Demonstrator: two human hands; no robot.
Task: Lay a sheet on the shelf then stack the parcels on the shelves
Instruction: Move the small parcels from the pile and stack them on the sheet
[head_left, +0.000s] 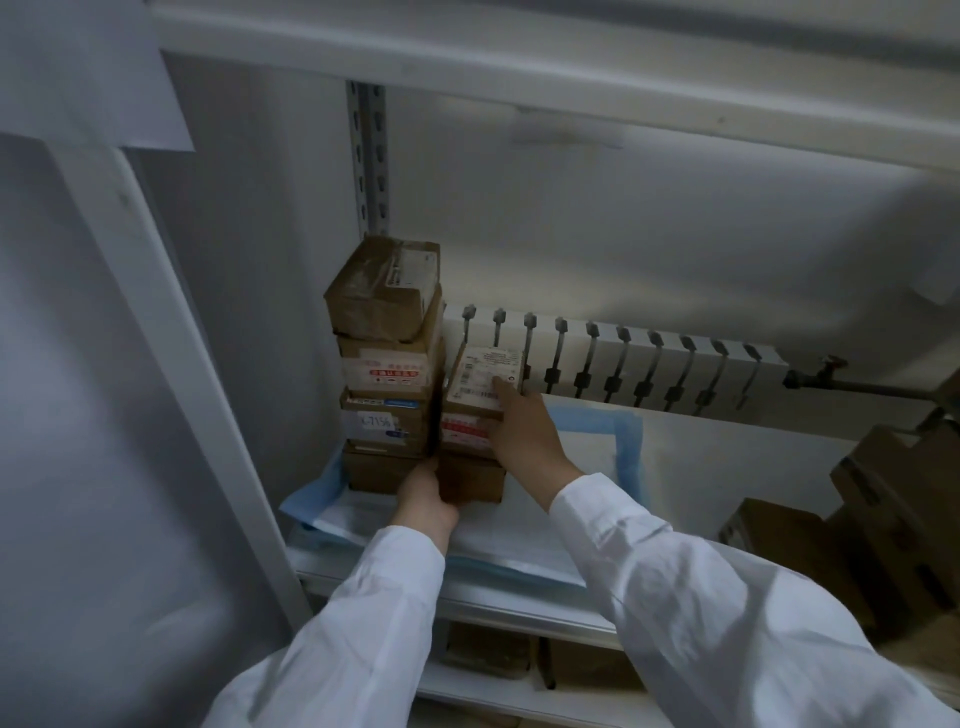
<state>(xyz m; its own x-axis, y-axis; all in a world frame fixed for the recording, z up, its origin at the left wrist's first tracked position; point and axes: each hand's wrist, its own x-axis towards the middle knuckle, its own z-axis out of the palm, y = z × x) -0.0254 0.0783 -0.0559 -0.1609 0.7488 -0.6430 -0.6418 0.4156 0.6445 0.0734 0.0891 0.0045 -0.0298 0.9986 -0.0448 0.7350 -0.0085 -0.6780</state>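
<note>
Sheet (628, 441) lies flat on the shelf (519, 597); two parcel stacks stand touching on its left end. Left hand (426, 501) grips the bottom parcel (480, 480) of the short stack (475, 415) at its front corner. Right hand (524, 436) rests straight-fingered against that stack's right side, forefinger on the top parcel (485, 379). Cardboard judged stiff, light, tape slick; hold low, at the sides. Tall stack (387, 364) blocks leftward; bare sheet lies rightward, radiator (649, 364) behind.

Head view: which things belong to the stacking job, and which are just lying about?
Job: blue-edged sheet, tall parcel stack, short parcel stack, left hand gripping its base, right hand steadying its top.
Lying about: radiator, radiator pipe, slotted upright.
</note>
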